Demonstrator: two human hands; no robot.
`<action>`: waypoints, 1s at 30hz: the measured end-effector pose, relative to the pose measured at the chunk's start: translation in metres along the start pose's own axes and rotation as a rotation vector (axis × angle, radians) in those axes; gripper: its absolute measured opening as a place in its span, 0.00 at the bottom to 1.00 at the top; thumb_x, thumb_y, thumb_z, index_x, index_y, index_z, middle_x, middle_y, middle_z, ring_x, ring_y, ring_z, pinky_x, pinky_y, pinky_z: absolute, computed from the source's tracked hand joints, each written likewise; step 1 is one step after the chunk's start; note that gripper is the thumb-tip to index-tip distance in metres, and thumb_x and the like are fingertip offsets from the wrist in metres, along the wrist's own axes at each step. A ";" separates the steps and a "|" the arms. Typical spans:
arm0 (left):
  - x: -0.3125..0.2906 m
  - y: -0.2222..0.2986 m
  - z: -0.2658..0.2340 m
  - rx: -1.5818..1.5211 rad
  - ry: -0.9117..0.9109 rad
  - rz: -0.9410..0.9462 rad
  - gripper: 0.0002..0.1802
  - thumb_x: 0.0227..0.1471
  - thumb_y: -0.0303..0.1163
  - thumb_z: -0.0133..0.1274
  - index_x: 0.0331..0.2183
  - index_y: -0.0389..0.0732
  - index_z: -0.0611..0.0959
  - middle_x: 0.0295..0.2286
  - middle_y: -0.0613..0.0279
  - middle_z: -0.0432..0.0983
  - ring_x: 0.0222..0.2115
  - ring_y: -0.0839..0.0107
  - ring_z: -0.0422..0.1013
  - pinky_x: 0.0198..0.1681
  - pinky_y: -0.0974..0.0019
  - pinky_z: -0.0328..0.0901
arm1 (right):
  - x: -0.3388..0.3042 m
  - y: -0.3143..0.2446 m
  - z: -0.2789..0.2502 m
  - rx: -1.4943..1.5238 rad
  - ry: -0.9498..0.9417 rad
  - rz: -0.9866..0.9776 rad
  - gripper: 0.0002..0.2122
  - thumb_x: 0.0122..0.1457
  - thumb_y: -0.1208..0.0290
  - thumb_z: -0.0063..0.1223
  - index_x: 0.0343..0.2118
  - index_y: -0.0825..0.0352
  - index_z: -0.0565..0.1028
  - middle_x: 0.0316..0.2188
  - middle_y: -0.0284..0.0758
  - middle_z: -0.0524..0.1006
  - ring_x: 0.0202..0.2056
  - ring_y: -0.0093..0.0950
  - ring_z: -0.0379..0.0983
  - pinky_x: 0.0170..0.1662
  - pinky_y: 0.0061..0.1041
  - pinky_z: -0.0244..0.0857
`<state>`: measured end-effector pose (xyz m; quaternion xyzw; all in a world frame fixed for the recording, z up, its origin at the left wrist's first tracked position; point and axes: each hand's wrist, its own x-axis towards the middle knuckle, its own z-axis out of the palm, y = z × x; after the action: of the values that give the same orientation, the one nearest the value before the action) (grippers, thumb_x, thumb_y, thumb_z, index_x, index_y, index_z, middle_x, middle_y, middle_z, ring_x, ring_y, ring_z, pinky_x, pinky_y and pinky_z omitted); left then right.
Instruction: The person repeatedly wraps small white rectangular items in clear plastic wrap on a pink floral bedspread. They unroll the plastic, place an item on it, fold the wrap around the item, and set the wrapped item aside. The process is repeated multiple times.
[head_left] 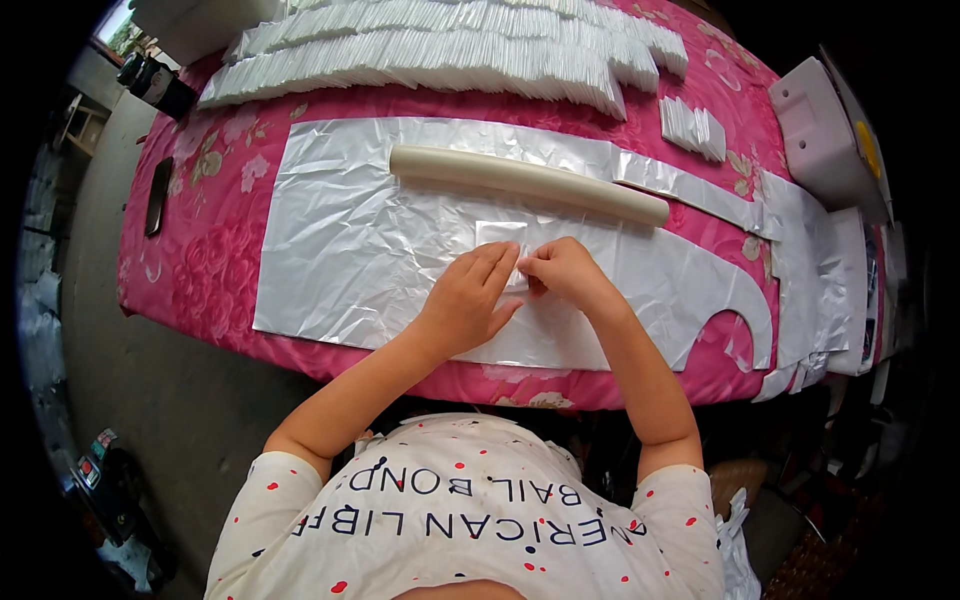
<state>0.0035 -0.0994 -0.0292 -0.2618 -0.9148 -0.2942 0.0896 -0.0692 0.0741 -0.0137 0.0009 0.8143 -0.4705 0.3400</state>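
Beige tube [530, 187] bars my way forward — white folded stacks [430, 68] beyond it; silver sheet [325, 220] flat left of tube — room for left hand [465, 300].

On sheet [340, 260]: thin film or foil by look, glossy, finely crinkled. Same sheen on folded piece [499, 231], flatter. Across stacks [420, 65]: thin shiny layers, edges ridged and rough-looking. On tube [530, 185]: smooth, low sheen; card or plastic, unclear. On tablecloth [210, 250]: fabric, slight sheen. On box [815, 125]: matt, foam-like. On shirt [470, 490]: soft matt cloth. On floor [200, 390]: dull, concrete-like.
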 end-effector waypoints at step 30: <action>-0.118 0.020 -0.040 -1.182 -0.097 -0.856 0.17 0.56 0.30 0.44 0.45 0.30 0.73 0.38 0.51 0.75 0.38 0.67 0.73 0.45 0.69 0.65 | 0.011 -0.010 0.053 -0.800 0.342 -0.886 0.25 0.53 0.59 0.49 0.52 0.68 0.64 0.54 0.47 0.60 0.57 0.42 0.53 0.58 0.40 0.45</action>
<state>0.1147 -0.1600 -0.0244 0.1011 -0.6285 -0.7361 -0.2301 -0.0514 0.0244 -0.0293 -0.3893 0.8935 -0.2183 -0.0488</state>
